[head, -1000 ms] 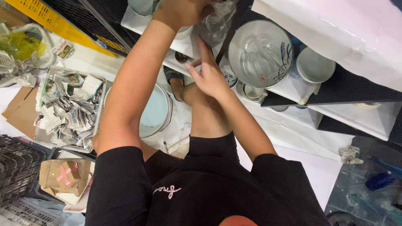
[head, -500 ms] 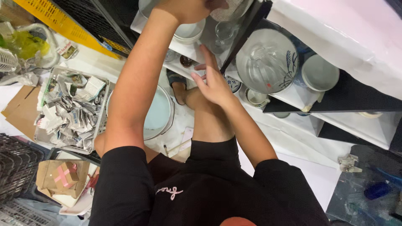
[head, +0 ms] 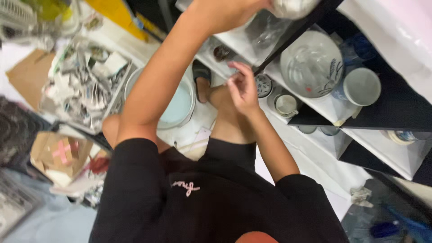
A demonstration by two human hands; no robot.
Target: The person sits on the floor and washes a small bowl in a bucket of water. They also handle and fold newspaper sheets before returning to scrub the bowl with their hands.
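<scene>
My left hand (head: 227, 13) is stretched out to the top edge of the view and grips a round glossy dish (head: 292, 6) that the frame mostly cuts off. My right hand (head: 243, 87) hovers empty with its fingers apart in front of the low white shelf (head: 324, 108). It is next to a small patterned dish (head: 263, 85) and a small white cup (head: 286, 104). A large clear glass bowl with blue marks (head: 310, 63) and a pale grey bowl (head: 362, 86) stand further right on the shelf.
A round basin of pale blue water (head: 180, 108) sits by my knees on the floor. Left of it are a tray of crumpled paper (head: 85, 85) and a cardboard box with pink tape (head: 58, 153). Black shelf frames (head: 396, 108) stand at right.
My left hand has pushed further out with the dish, up to the frame's top edge. My right hand has drawn back from the shelf and spread its fingers.
</scene>
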